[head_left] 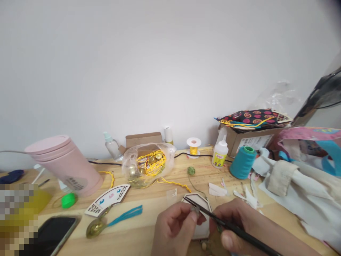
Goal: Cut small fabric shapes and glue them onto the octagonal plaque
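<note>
My left hand point(176, 227) is closed at the lower middle, pinching a small greyish piece point(195, 209) between thumb and fingers; its kind is unclear. My right hand point(237, 224) grips long black tweezers point(239, 233), whose tips cross over the left fingertips. Beneath both hands lies a white panel with a dark angular rim point(201, 231), partly hidden by them. A thin green cord runs from a small green coil point(191, 170) toward the panel. A fan-shaped white piece point(108, 201) lies to the left, with a brass bell point(96, 227) and blue tassel point(126, 215) attached.
A pink tumbler point(64, 163), a phone point(52, 236) and a green cap point(68, 201) are at left. Behind stands a plastic bag of bells and yellow cord point(149, 163). A glue bottle point(220, 156), teal thread cone point(243, 161), cardboard box point(247, 140) and white cloth point(306, 192) are at right.
</note>
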`<state>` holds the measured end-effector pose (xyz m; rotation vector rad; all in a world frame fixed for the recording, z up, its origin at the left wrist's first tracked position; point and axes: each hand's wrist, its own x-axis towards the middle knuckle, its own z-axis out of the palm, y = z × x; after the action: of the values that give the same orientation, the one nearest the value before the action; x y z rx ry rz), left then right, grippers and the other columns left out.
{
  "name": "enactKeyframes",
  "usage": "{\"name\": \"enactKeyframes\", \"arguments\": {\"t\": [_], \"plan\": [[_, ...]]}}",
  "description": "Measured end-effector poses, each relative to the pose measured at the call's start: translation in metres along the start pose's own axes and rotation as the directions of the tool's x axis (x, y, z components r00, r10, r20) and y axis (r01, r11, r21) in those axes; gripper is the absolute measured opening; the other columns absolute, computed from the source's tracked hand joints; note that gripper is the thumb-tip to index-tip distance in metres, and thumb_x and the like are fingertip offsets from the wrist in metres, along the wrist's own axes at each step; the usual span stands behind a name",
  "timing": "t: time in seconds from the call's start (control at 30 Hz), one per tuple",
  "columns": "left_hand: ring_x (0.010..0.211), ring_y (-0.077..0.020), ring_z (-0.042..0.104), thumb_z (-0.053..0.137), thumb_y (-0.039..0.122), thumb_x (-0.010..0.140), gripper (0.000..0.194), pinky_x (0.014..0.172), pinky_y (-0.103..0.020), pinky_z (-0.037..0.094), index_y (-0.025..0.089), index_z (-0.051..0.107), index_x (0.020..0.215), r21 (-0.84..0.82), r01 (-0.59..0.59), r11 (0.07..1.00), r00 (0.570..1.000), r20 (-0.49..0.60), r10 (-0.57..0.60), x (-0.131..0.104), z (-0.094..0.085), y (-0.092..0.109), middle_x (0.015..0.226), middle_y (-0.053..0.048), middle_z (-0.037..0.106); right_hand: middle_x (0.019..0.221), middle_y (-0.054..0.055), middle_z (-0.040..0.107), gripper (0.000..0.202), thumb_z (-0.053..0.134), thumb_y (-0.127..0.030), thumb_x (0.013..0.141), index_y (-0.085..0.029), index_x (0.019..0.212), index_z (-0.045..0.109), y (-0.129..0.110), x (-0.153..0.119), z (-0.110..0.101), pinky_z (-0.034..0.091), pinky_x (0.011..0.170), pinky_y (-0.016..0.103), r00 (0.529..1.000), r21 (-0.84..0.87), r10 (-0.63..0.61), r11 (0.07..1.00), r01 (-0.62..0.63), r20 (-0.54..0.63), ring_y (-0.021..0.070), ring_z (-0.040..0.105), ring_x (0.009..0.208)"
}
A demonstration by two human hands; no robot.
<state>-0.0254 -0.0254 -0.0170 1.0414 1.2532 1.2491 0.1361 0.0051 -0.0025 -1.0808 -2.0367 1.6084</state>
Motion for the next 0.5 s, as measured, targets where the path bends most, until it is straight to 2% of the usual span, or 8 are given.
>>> {"name": "enactKeyframes", "arguments": {"t": [0.17,0.33,0.5], "plan": [[0.055,-0.0123,0.056,0.060,0.026,0.064,0.015,0.054,-0.016,0.041,0.016,0.065,0.054,-0.004,0.012,1.000,1.000,0.006,-0.012,0.000,0.000,0.001,0.053,0.000,0.065,0.052,-0.006,0.033,0.050,0.049,-0.065,0.063,-0.015,0.064,0.050,0.004,-0.001,0.000,0.019,0.040,0.020,1.000,0.014,0.023,1.000,-0.023,0.022,0.0088,0.029,0.048],[0.056,-0.0120,0.057,0.061,0.023,0.064,0.013,0.054,-0.015,0.041,0.016,0.065,0.054,-0.005,-0.009,1.000,1.000,-0.017,0.009,0.000,0.000,0.001,0.052,0.001,0.065,0.067,-0.003,0.044,0.053,0.054,-0.063,0.061,-0.015,0.085,0.056,0.012,-0.004,-0.004,0.026,0.047,0.020,1.000,-0.002,-0.018,1.000,0.018,0.001,0.0114,0.032,0.057],[0.056,-0.0120,0.058,0.060,0.023,0.064,0.013,0.054,-0.015,0.042,0.017,0.065,0.054,-0.014,0.005,1.000,1.000,-0.012,-0.005,0.000,0.000,0.000,0.053,0.001,0.066,0.072,-0.003,0.046,0.041,0.059,-0.049,0.063,-0.018,0.090,0.057,0.021,-0.003,-0.006,0.029,0.052,0.021,0.998,0.041,-0.046,0.998,0.044,0.041,0.0127,0.035,0.061]]}}
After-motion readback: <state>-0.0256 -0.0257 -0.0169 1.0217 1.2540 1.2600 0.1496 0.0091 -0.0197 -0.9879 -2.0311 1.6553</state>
